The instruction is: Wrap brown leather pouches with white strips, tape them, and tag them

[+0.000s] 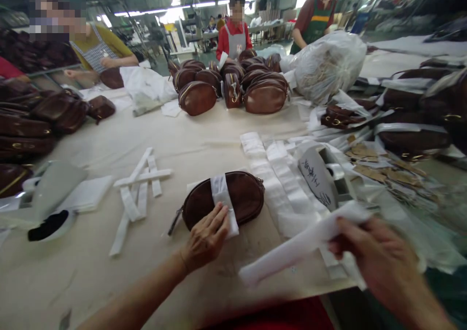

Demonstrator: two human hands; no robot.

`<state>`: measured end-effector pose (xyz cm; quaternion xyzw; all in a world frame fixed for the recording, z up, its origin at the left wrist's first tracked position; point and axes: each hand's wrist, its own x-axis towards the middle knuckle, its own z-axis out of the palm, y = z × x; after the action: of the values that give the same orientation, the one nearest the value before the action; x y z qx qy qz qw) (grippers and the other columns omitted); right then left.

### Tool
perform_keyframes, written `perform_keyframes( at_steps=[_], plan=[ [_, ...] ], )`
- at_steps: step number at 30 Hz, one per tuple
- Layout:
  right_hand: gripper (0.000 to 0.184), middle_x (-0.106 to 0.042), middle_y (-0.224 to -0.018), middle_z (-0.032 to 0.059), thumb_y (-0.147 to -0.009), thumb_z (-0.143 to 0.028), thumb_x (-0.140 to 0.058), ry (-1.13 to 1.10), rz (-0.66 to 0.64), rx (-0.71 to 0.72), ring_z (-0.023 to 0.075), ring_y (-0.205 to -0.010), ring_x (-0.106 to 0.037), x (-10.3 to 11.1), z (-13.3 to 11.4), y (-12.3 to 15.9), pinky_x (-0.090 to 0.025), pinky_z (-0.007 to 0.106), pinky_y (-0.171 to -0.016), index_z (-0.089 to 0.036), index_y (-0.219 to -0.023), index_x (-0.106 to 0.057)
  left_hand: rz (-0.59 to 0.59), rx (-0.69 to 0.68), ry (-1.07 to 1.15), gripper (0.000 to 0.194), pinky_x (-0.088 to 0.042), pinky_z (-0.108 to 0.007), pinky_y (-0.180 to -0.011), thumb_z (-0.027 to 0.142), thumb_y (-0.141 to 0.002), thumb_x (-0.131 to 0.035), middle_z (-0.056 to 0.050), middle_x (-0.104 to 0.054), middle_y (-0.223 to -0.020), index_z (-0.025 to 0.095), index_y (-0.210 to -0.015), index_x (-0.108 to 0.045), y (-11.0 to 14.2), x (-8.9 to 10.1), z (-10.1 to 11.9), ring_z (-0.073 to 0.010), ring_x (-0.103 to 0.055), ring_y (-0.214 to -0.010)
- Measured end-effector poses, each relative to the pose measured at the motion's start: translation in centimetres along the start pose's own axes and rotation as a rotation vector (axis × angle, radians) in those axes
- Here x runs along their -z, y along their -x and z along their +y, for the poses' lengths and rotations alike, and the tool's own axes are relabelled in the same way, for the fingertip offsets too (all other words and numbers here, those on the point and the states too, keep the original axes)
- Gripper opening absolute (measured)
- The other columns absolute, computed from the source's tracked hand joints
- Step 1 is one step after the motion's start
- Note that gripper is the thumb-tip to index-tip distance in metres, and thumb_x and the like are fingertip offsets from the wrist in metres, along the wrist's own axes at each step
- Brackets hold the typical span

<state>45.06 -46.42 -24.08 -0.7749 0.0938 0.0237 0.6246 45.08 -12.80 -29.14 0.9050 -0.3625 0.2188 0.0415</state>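
Note:
A brown leather pouch [244, 196] lies on the table in front of me, with a white paper band [222, 193] wrapped across its middle. My left hand [206, 237] rests on the near side of the pouch, fingers pressing the lower end of the band. My right hand [375, 259], at the lower right and blurred, is closed on a long white paper strip [292, 249] that stretches left over the table edge. A stack of more white strips [277, 174] lies just right of the pouch.
Several loose white strips [140, 189] lie to the left. A group of brown pouches [233, 84] stands at the far middle, more bags [40, 120] pile at left and right. A clear plastic sack [328, 64] sits far right. Three people work across the table.

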Motion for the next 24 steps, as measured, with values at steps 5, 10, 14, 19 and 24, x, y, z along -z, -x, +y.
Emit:
perform_keyframes(
  at_steps=[5, 10, 14, 19, 24],
  plan=[
    [0.039, -0.063, -0.058, -0.0011, -0.061, -0.048, -0.074, -0.528, -0.112, -0.406, 0.0150, -0.054, -0.064, -10.7, 2.0, 2.2, -0.053, 0.026, -0.051, -0.017, -0.074, -0.054, -0.112, 0.008, 0.127, 0.042, -0.047, -0.042, -0.097, 0.016, -0.081, -0.043, -0.021, -0.051, -0.128, 0.006, -0.121, -0.046, -0.5, 1.6, -0.6, -0.0307, -0.037, -0.130],
    [0.027, -0.065, -0.067, -0.0040, -0.062, -0.031, -0.072, -0.731, -0.129, -0.450, 0.0125, -0.058, -0.066, -14.7, 1.9, 0.5, -0.053, 0.021, -0.051, -0.018, -0.079, -0.055, -0.143, 0.021, 0.148, 0.047, -0.048, -0.043, -0.096, 0.035, -0.084, -0.053, -0.021, -0.053, -0.125, 0.008, -0.122, -0.044, -1.2, 2.4, -0.7, -0.0325, -0.042, -0.126],
    [0.022, -0.069, -0.071, -0.0020, -0.064, -0.026, -0.068, -0.764, -0.132, -0.485, 0.0127, -0.059, -0.066, -15.3, 1.8, -0.3, -0.053, 0.022, -0.052, -0.018, -0.082, -0.058, -0.106, 0.022, 0.083, 0.040, -0.052, -0.043, -0.091, 0.028, -0.084, -0.052, -0.022, -0.056, -0.121, 0.006, -0.116, -0.048, -1.3, 1.9, -0.4, -0.0343, -0.048, -0.121],
    [0.024, -0.069, -0.068, -0.0021, -0.061, -0.028, -0.071, -0.749, -0.117, -0.475, 0.0126, -0.060, -0.065, -15.8, 1.8, -0.6, -0.054, 0.021, -0.055, -0.019, -0.079, -0.058, -0.025, 0.035, 0.023, 0.029, -0.051, -0.041, -0.091, 0.016, -0.085, -0.044, -0.020, -0.059, -0.119, 0.006, -0.111, -0.053, -0.8, 0.9, 0.0, -0.0319, -0.048, -0.122],
    [0.029, -0.069, -0.077, 0.0012, -0.070, -0.041, -0.066, -0.531, -0.182, -0.419, 0.0170, -0.065, -0.067, -14.4, 2.8, 0.2, -0.055, 0.027, -0.059, -0.019, -0.087, -0.057, 0.051, 0.089, 0.038, 0.029, -0.050, -0.038, -0.094, 0.007, -0.085, -0.036, -0.017, -0.060, -0.119, 0.008, -0.106, -0.057, -0.2, -0.2, 0.4, -0.0287, -0.042, -0.127]
  ],
)
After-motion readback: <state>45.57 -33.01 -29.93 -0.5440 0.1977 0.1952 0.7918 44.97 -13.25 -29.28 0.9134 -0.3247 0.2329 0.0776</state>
